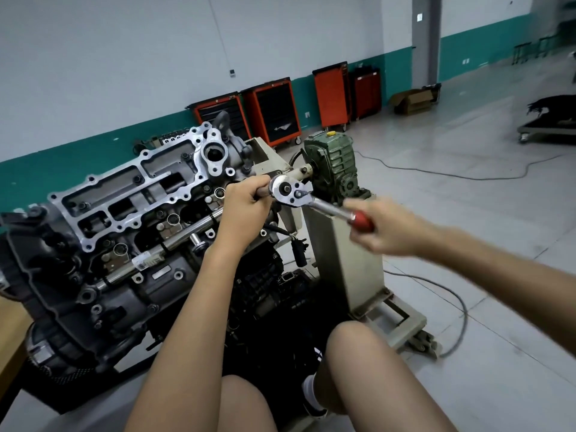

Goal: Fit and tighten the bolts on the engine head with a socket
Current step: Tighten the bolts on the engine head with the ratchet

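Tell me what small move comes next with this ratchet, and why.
Probably swing the red handle through a stroke with the right hand, while the left hand steadies the shaft behind the ratchet head. Both hands grip the tool, aimed at the engine head; the bolt itself is hidden.

Both arms reach forward, left hand (pixel 246 202) and right hand (pixel 381 227) (slightly blurred) curled around the ratchet (pixel 324 207).
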